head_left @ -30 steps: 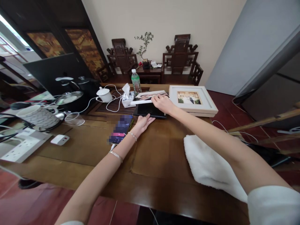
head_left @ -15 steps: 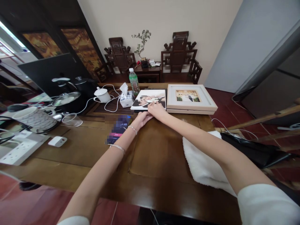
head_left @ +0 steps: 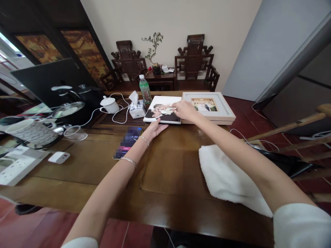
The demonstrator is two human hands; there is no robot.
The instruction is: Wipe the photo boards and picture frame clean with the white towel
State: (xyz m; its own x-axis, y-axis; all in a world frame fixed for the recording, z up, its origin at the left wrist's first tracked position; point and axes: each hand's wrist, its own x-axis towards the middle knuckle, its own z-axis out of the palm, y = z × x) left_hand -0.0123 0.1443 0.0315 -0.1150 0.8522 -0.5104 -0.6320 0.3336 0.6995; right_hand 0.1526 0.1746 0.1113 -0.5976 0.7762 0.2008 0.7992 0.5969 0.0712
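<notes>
A photo album (head_left: 165, 119) with a picture of people and white flowers on its upper face lies flat at the far side of the table. Over its right part is my right hand (head_left: 185, 111), fingers bent and pressed together near the picture; whatever they pinch is hidden. At the album's near edge rests my left hand (head_left: 155, 129), palm turned up, thumb against the edge and fingers stretched out. A phone (head_left: 126, 143) with a lit screen lies left of my left wrist. Right of the album sits a pale framed photo (head_left: 204, 105) on a box-like base.
A tissue box (head_left: 138, 110), a green-labelled bottle (head_left: 145, 90) and a lidded white cup (head_left: 109, 105) stand left of the album. Farther left are a patterned mug (head_left: 29, 132), a clear plastic cup (head_left: 75, 133) and a power strip (head_left: 19, 167). A white cloth (head_left: 227, 175) lies under my right forearm.
My right hand has moved right and up from the album's near edge. The picture showing on the album looks different. My left hand has opened out, its fingers now clear of the right hand.
</notes>
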